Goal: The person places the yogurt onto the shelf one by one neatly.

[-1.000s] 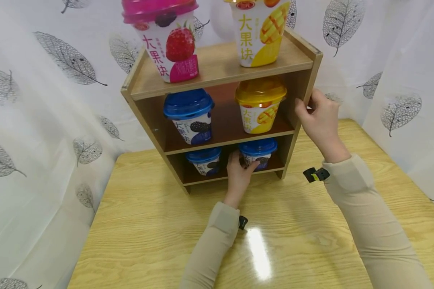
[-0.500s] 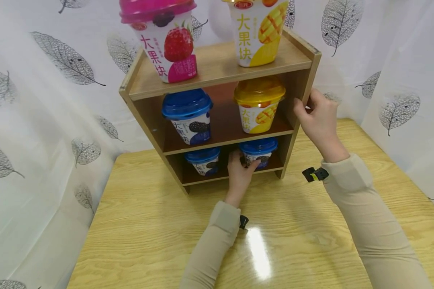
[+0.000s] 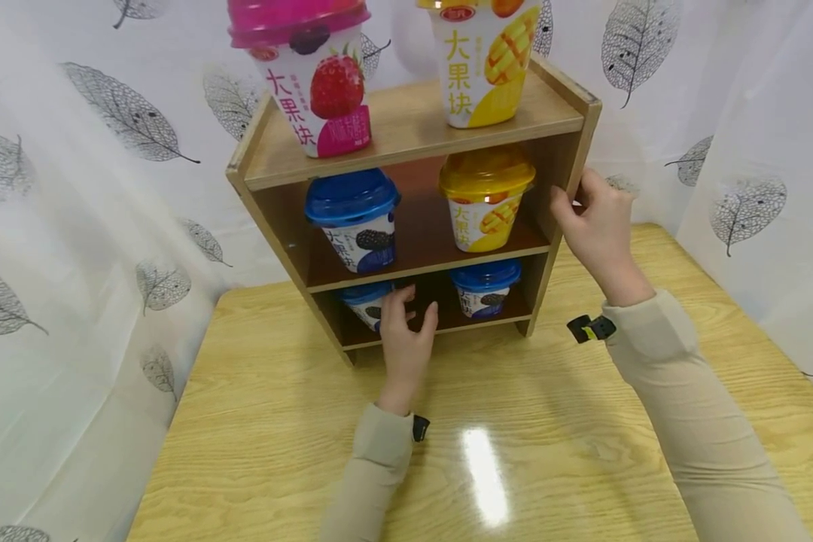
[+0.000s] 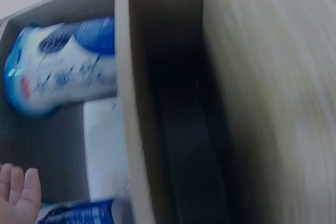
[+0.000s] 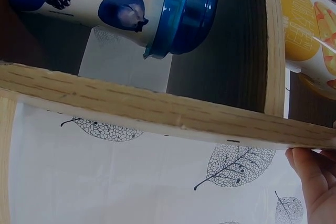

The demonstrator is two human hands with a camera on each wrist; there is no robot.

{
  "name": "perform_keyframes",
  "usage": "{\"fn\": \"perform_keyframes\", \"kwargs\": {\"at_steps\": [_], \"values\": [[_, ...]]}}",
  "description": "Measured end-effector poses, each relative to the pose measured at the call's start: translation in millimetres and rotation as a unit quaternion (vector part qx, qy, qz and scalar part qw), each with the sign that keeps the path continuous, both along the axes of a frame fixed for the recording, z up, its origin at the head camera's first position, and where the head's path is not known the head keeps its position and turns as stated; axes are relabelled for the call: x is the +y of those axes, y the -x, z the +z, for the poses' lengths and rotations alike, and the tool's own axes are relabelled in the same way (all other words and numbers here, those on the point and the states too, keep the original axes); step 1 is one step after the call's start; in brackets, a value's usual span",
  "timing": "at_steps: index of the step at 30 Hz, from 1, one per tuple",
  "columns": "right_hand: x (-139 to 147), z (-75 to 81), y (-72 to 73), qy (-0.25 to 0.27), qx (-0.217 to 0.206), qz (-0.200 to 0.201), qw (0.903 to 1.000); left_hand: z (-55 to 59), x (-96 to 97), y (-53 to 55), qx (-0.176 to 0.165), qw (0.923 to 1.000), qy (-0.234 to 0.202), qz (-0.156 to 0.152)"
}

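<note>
My left hand (image 3: 406,342) is at the bottom level of a small wooden shelf (image 3: 406,162). Its fingers are spread and overlap the lower-left blackberry yogurt cup (image 3: 364,305); whether they touch it, I cannot tell. In the left wrist view, the fingers (image 4: 18,184) appear at the lower left. The lower-right blackberry yogurt cup (image 3: 484,290) stands upright, apart from that hand. My right hand (image 3: 599,233) grips the shelf's right side panel, thumb at the front edge. In the right wrist view, this hand (image 5: 317,184) shows at the lower right corner.
On the middle level stand another blackberry cup (image 3: 355,222) and a yellow-lidded mango cup (image 3: 488,199). A pink-lidded strawberry cup (image 3: 318,83) and a second mango cup (image 3: 484,64) are on top. The shelf stands on a wooden table (image 3: 264,421), before a leaf-patterned cloth (image 3: 162,218).
My left hand has let go of the lower-right blackberry cup and moved left to the lower-left one. The right hand keeps its grip on the shelf's side.
</note>
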State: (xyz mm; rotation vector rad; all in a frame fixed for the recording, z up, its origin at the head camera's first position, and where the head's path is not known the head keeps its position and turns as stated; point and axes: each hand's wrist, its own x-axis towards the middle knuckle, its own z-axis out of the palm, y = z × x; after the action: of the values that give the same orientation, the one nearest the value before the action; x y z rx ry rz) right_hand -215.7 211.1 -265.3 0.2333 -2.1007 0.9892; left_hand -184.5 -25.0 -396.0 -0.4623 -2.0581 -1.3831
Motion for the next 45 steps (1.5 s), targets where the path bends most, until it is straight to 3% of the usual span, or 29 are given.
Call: {"fn": "perform_keyframes", "kwargs": {"at_steps": [4, 9, 17, 22, 26, 32, 35, 39, 45], "values": [[3.4, 0.0, -1.2, 0.005, 0.0, -0.008, 1.0, 0.2, -15.2, -6.4, 0.032, 0.999, 0.009, -0.031], [5.3, -1.4, -1.5, 0.001, -0.004, -0.01, 0.9999, -9.4, -25.3, -12.2, 0.066, 0.9953, 0.027, -0.065], [5.2, -3.1, -0.8, 0.005, -0.005, -0.009, 0.9999, -19.8, -44.8, -13.6, 0.093, 0.9955, 0.003, -0.02], [4.8, -2.0, 0.3, -0.002, 0.007, -0.013, 0.9999, -18.9, -56.7, -8.8, 0.056, 0.9979, 0.015, 0.027], [4.3, -1.3, 0.4, -0.003, 0.007, -0.015, 0.9999, -12.5, -61.7, -2.9, -0.003, 0.9972, 0.031, 0.069], [3.8, -1.1, 0.7, -0.001, 0.002, -0.014, 0.9999, 3.5, -59.6, 12.5, -0.119, 0.984, 0.075, 0.11], [3.1, -1.1, 0.8, -0.002, 0.001, -0.012, 0.9999, 7.1, -57.4, 24.9, -0.124, 0.9806, 0.093, 0.12], [0.4, -0.8, -0.2, 0.001, 0.002, -0.008, 1.0, 6.7, -55.8, 41.9, -0.094, 0.979, 0.121, 0.134], [-2.8, 1.0, -1.3, 0.005, 0.005, -0.002, 1.0, 7.1, -56.1, 58.0, -0.109, 0.973, 0.145, 0.143]]}}
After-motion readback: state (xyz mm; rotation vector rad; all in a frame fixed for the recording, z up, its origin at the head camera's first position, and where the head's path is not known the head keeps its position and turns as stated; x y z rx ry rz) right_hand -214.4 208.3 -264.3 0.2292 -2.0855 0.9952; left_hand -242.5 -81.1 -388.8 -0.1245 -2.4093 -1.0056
